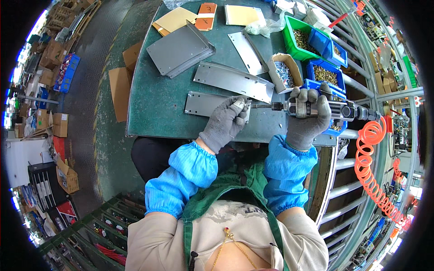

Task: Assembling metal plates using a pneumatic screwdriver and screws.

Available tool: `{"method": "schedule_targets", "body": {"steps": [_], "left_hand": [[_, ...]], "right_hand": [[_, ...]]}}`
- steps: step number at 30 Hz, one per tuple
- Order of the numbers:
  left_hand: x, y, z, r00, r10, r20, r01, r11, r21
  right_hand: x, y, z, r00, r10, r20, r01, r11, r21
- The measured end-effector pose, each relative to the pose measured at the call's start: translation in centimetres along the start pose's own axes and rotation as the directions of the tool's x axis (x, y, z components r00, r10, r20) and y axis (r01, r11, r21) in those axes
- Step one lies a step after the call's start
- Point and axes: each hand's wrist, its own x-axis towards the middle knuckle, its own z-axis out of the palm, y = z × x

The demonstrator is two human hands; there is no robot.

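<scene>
Driver level over the near plate

Along the right edge of our worktop [158, 108] stand a green bin [290, 43], blue bins [320, 41] and a carton [272, 72] of small hardware; the driver [339, 109] and right hand [307, 118] partly hide the nearest bins. Toward the far edge we see an orange card [206, 17] and a plastic bag [266, 28]; grey panels [174, 49] lie by the left edge. Beyond the right edge hangs a coiled orange hose [365, 174].

Our right grip is wrapped round the driver, grey and black, its thin bit pointing left. Our left hand [222, 123] curls at the bit's tip; we cannot tell whether its grip pinches anything. It covers part of the near plate [201, 103], flat, grey and holed, by the near edge.
</scene>
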Motion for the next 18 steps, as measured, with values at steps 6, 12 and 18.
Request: {"method": "schedule_targets", "body": {"steps": [6,12,18], "left_hand": [[-0.6,0.3,2.9,0.984,-0.088,-0.155,0.091,0.996,0.015],[-0.4,0.3,2.9,0.982,0.007,-0.186,0.046,0.959,0.279],[0.5,0.9,2.4,0.998,0.036,-0.054,-0.003,0.861,0.509]], "right_hand": [[0.0,0.6,-0.1,1.0,0.002,0.018,-0.002,1.0,0.021],[0.1,0.6,0.0,0.999,0.01,0.053,-0.01,1.0,0.006],[0.9,0.9,-0.3,0.999,0.046,0.021,-0.048,0.995,0.089]]}}
